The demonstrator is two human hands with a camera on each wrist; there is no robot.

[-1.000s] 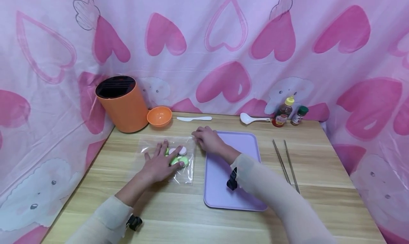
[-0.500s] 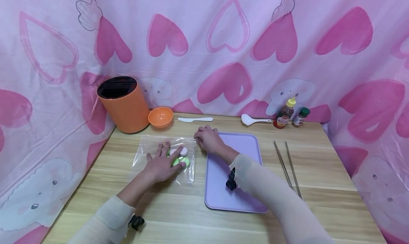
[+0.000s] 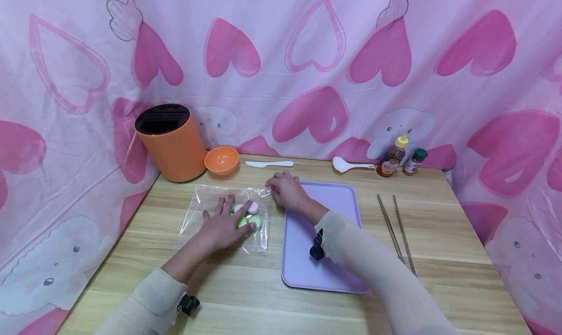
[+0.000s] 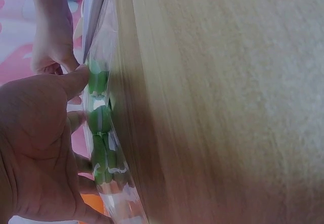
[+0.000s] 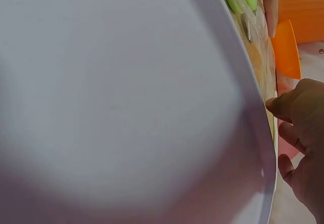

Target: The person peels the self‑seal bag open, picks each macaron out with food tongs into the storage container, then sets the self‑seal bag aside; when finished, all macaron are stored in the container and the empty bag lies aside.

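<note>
My left hand (image 3: 221,225) lies flat with the fingers (image 3: 228,204) spread, and it presses on the clear plastic bag (image 3: 206,201). Inside the bag are green and pink round pieces (image 3: 247,217); my palm covers some of them, so I cannot count them. My right hand (image 3: 285,191) is at the far right corner of the bag, with fingers curled. It seems to pinch the bag's edge there, but the fingertips are hidden from the head view. The bag lies on the wooden table (image 3: 439,237), just beside the purple tray (image 3: 338,203). In the right wrist view the tray (image 5: 126,102) is blurred and fills almost the whole picture.
</note>
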